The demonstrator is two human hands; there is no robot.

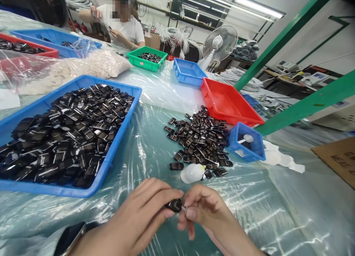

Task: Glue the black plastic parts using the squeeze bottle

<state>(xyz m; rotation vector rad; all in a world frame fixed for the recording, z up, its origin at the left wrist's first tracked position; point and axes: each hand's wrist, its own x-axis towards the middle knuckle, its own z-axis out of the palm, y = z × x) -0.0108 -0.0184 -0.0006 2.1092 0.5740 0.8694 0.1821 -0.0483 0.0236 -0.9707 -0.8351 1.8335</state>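
My left hand pinches a small glossy black plastic part between thumb and fingers, low in the middle of the view. My right hand is closed beside it, its fingertips pinched on a thin pale piece right at the part's end; what that piece is I cannot make out. Just beyond the hands lies a small white squeeze bottle on its side. Behind it spreads a loose pile of the same black parts on the plastic-covered table.
A big blue tray full of black parts stands at left. A small blue bin, a red tray, a blue tray and a green tray sit farther back. A seated person works across the table. A fan stands behind.
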